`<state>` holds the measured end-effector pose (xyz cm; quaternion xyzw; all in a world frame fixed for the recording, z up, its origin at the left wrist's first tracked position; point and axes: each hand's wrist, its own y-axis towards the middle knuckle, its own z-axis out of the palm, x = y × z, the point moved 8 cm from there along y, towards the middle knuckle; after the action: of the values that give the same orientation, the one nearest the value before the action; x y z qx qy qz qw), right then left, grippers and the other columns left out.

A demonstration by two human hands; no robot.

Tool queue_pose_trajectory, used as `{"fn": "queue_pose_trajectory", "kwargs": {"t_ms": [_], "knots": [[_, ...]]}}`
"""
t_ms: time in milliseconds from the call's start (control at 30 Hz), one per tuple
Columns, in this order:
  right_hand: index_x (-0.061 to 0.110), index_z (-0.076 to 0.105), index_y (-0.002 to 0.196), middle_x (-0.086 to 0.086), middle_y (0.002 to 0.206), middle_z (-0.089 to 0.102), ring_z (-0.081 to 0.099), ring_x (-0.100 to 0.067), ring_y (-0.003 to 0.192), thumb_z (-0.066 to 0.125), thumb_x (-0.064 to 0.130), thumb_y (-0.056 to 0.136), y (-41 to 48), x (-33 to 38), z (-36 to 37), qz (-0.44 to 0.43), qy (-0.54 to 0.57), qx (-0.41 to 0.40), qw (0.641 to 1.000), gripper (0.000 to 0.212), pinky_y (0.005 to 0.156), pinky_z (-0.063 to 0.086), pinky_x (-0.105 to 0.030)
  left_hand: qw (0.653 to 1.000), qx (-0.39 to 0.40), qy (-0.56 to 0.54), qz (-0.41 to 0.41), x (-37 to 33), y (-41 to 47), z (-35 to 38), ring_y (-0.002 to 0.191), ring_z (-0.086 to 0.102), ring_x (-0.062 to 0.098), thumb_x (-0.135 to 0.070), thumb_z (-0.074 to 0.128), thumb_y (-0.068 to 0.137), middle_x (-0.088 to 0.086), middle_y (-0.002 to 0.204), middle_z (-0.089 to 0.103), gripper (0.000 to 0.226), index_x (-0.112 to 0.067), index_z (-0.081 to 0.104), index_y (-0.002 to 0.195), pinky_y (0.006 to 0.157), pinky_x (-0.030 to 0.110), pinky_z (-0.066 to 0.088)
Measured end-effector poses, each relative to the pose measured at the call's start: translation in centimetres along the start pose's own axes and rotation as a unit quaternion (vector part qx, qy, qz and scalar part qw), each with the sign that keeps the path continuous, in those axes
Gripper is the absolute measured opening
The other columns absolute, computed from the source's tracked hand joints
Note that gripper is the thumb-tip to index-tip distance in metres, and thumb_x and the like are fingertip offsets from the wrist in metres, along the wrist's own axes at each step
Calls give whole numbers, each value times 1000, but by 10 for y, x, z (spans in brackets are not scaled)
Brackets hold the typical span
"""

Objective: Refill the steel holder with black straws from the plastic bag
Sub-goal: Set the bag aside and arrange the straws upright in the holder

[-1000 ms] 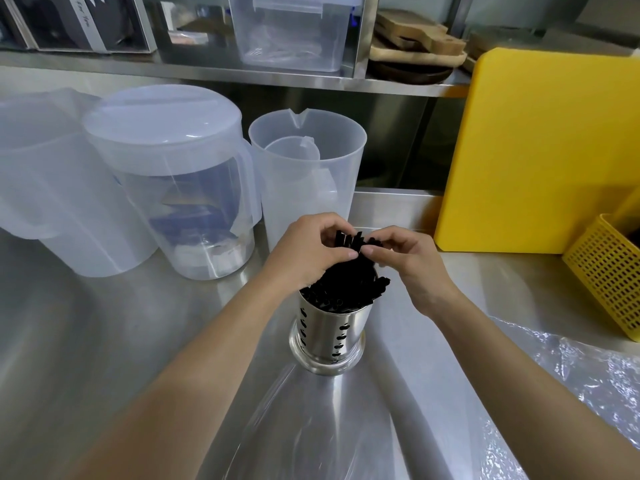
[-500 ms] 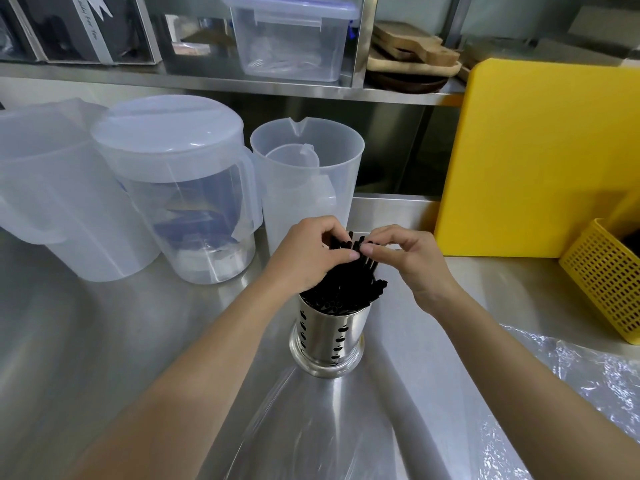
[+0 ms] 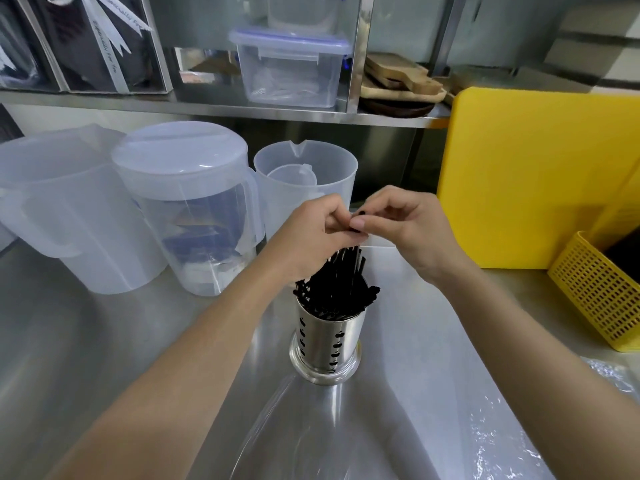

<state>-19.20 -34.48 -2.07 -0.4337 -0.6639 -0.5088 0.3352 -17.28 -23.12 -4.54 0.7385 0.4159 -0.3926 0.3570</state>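
A perforated steel holder [image 3: 327, 344] stands upright on the steel counter, packed with black straws [image 3: 337, 289] that fan out above its rim. My left hand [image 3: 313, 233] is closed around the upper ends of a bunch of these straws, lifted partly above the others. My right hand [image 3: 401, 223] pinches the tip of a straw right beside the left fingers. Clear plastic bag [image 3: 491, 441] lies crumpled on the counter at the lower right, and a clear flat sheet of it spreads in front of the holder.
Three translucent plastic pitchers [image 3: 183, 202] stand at the back left. A yellow cutting board [image 3: 533, 174] leans at the back right, with a yellow mesh basket [image 3: 595, 289] beside it. A shelf above holds a clear lidded box [image 3: 291, 64] and wooden boards [image 3: 398, 77].
Both hands have risen above the holder, drawing a bunch of straws upward. The camera has tilted up a little.
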Motion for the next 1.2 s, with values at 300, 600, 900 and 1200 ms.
{"fn": "queue_pose_trajectory", "kwargs": {"t_ms": [300, 600, 900, 1200], "knots": [[25, 66, 96, 3, 89, 64, 48, -12, 66, 66, 24, 81, -4, 0, 1, 28, -60, 25, 997, 15, 56, 40, -14, 982, -159, -75, 68, -43, -11, -49, 77, 71, 25, -6, 72, 76, 15, 79, 71, 24, -17, 52, 69, 75, 44, 59], [13, 67, 84, -4, 71, 61, 50, -4, 58, 56, 24, 88, -10, 8, 23, 57, -140, 105, 983, 16, 60, 43, -14, 928, -250, -271, 59, -51, -20, -76, 80, 72, 24, -3, 65, 81, 17, 84, 69, 18, -10, 49, 78, 69, 33, 59], [-4, 62, 75, -4, 51, 53, 36, -6, 34, 58, 18, 87, -15, 14, 4, 156, -39, 109, 981, 25, 35, 25, -15, 765, -189, 480, 385, -67, -33, -18, 128, 38, 25, 0, 61, 77, 9, 131, 58, 54, -14, 50, 128, 110, 37, 22], [-1, 66, 90, -6, 55, 59, 38, -12, 40, 54, 30, 87, -22, 17, 1, 170, 76, 109, 976, 33, 37, 27, -18, 857, -193, 339, 336, -71, -31, -6, 80, 71, 24, -19, 49, 88, 6, 83, 75, 25, -11, 72, 92, 71, 22, 52]]}}
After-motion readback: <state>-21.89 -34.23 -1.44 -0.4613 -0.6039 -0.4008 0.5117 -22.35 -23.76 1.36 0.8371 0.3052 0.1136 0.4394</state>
